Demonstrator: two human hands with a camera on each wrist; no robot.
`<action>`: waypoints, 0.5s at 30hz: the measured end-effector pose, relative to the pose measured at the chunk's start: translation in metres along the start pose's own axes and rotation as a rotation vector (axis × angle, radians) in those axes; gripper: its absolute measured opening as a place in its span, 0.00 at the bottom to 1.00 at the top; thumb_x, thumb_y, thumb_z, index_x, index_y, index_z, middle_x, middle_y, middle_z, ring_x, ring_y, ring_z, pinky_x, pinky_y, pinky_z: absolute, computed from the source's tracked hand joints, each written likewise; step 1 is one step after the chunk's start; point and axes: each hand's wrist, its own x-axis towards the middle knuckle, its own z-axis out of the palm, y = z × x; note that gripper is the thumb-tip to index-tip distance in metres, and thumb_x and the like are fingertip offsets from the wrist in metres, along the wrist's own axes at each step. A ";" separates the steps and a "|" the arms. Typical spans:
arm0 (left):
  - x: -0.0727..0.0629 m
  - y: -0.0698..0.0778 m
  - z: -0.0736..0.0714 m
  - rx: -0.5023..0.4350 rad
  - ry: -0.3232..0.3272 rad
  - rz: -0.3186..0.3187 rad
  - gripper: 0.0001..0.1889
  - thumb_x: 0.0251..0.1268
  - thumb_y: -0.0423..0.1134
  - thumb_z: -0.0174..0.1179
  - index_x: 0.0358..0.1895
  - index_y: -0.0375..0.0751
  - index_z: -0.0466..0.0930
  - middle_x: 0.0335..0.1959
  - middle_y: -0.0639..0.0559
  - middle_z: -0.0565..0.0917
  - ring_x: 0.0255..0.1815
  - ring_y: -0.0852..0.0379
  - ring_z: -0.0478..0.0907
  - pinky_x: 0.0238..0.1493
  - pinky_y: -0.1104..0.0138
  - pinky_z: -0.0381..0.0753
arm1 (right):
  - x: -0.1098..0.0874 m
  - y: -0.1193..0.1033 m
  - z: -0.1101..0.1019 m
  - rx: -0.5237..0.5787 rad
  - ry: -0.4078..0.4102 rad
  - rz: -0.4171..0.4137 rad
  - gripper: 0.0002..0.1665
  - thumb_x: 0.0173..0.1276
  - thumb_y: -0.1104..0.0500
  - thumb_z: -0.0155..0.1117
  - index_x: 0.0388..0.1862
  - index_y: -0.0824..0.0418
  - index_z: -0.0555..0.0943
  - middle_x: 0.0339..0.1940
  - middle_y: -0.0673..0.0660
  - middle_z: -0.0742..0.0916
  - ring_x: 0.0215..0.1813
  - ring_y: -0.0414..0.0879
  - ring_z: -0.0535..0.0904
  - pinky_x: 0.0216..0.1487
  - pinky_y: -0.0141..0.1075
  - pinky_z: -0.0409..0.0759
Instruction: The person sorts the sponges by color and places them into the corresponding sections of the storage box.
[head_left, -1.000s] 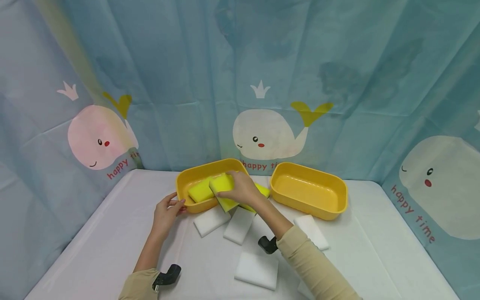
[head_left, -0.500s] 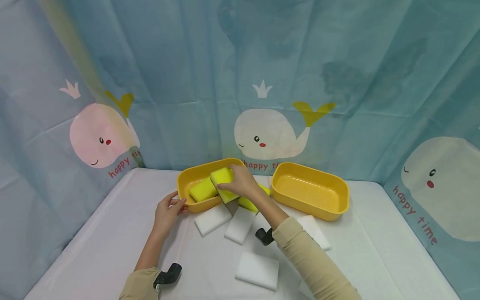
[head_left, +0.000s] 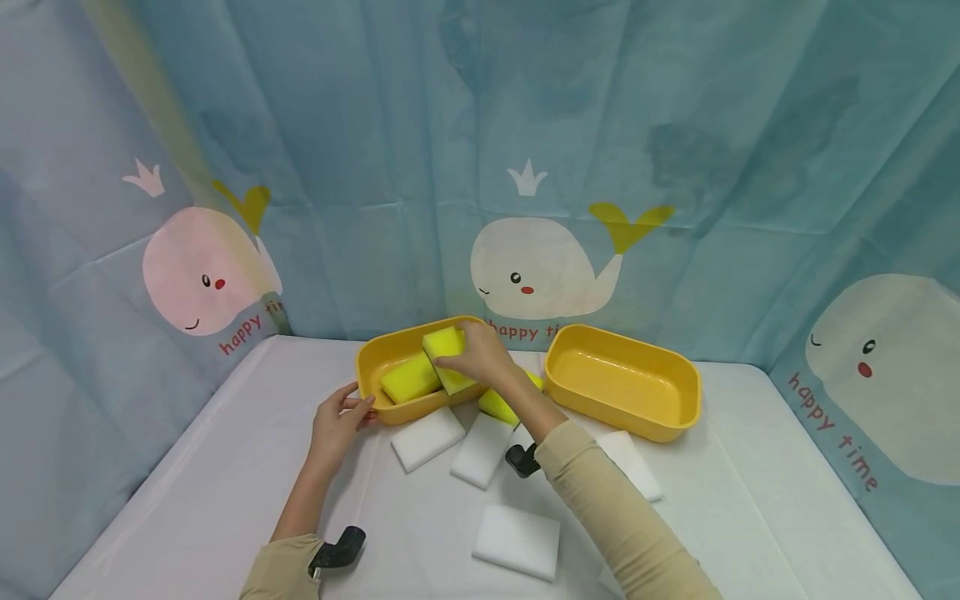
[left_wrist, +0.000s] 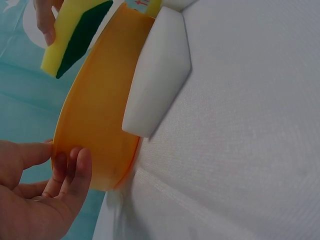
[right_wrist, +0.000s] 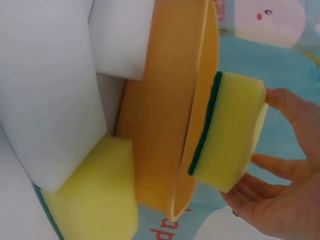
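In the head view, my right hand (head_left: 487, 354) grips a yellow sponge (head_left: 447, 358) over the right part of the left yellow tray (head_left: 397, 413). The right wrist view shows the thumb and fingers on the yellow foam, with its green scouring side (right_wrist: 206, 125) toward the tray. A second yellow sponge (head_left: 408, 379) lies inside that tray. At the tray's front left corner, my left hand (head_left: 333, 425) holds the rim, several fingers against the outer wall (left_wrist: 95, 130). Another sponge (head_left: 497, 406) rests on the table just beyond the tray's right end, partly hidden by the right forearm.
A second yellow tray (head_left: 618, 379) with a bare floor stands at the back right. White foam blocks lie in front: one (head_left: 427, 439) against the left tray, one (head_left: 482, 450) beside it, one (head_left: 517, 542) nearer me, and one (head_left: 630, 464) partly behind the right sleeve. A whale-print curtain (head_left: 375, 167) stands behind.
My right hand has carried the sponge up and back, from the left tray's front rim to over the tray. My left hand has stayed at the tray's corner.
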 end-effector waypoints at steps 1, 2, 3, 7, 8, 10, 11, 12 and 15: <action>0.000 0.000 0.000 -0.002 0.001 -0.001 0.33 0.81 0.35 0.58 0.80 0.24 0.58 0.47 0.39 0.81 0.35 0.61 0.87 0.43 0.73 0.88 | 0.001 0.000 0.000 0.004 0.001 0.005 0.43 0.69 0.48 0.76 0.75 0.68 0.73 0.70 0.64 0.81 0.65 0.57 0.79 0.66 0.49 0.81; 0.000 -0.001 0.000 -0.004 0.001 0.000 0.33 0.81 0.35 0.58 0.80 0.24 0.58 0.47 0.39 0.81 0.35 0.61 0.87 0.43 0.73 0.88 | 0.003 0.001 0.001 0.008 0.000 0.010 0.43 0.69 0.48 0.76 0.75 0.68 0.73 0.71 0.63 0.81 0.65 0.57 0.79 0.66 0.49 0.81; 0.000 -0.001 0.000 -0.005 0.002 0.001 0.32 0.81 0.35 0.58 0.80 0.24 0.58 0.47 0.39 0.81 0.35 0.61 0.87 0.44 0.73 0.88 | 0.004 0.001 0.001 0.012 -0.001 0.015 0.44 0.69 0.48 0.76 0.76 0.67 0.72 0.71 0.63 0.80 0.66 0.57 0.79 0.67 0.49 0.81; 0.001 -0.002 0.000 0.000 0.009 0.001 0.32 0.82 0.35 0.58 0.79 0.24 0.59 0.46 0.39 0.81 0.35 0.62 0.87 0.44 0.73 0.88 | 0.011 0.003 0.002 0.009 -0.003 0.030 0.44 0.70 0.48 0.75 0.77 0.67 0.71 0.71 0.64 0.80 0.65 0.57 0.79 0.67 0.49 0.82; 0.001 -0.002 0.000 0.002 0.009 0.003 0.32 0.82 0.35 0.58 0.79 0.24 0.59 0.46 0.39 0.81 0.35 0.62 0.87 0.44 0.73 0.88 | 0.012 0.003 0.003 0.005 -0.003 0.034 0.44 0.70 0.48 0.75 0.77 0.67 0.71 0.70 0.64 0.81 0.65 0.57 0.80 0.66 0.48 0.82; 0.001 -0.002 0.000 0.005 0.011 0.005 0.32 0.82 0.35 0.57 0.79 0.24 0.59 0.47 0.38 0.81 0.35 0.62 0.87 0.44 0.73 0.88 | 0.016 0.004 0.003 -0.007 -0.003 0.038 0.45 0.70 0.47 0.75 0.77 0.68 0.70 0.69 0.64 0.81 0.64 0.58 0.80 0.65 0.48 0.82; 0.000 -0.002 0.000 0.004 0.011 0.007 0.32 0.82 0.35 0.58 0.79 0.24 0.59 0.47 0.38 0.81 0.35 0.62 0.87 0.44 0.73 0.88 | 0.017 0.005 0.003 -0.013 -0.002 0.040 0.44 0.70 0.47 0.75 0.77 0.68 0.71 0.69 0.65 0.82 0.63 0.58 0.80 0.65 0.48 0.83; 0.000 -0.001 0.000 0.004 0.010 0.009 0.32 0.82 0.35 0.58 0.79 0.23 0.59 0.47 0.38 0.81 0.35 0.63 0.87 0.44 0.73 0.88 | 0.019 0.006 0.004 -0.018 -0.002 0.043 0.44 0.70 0.47 0.75 0.77 0.68 0.71 0.69 0.65 0.81 0.64 0.58 0.80 0.65 0.48 0.82; -0.001 0.000 0.000 0.007 0.008 0.005 0.32 0.81 0.35 0.58 0.79 0.24 0.59 0.47 0.38 0.81 0.35 0.62 0.87 0.45 0.72 0.88 | 0.023 0.008 0.005 -0.027 -0.004 0.053 0.44 0.71 0.47 0.75 0.77 0.68 0.70 0.70 0.65 0.81 0.66 0.59 0.79 0.67 0.49 0.81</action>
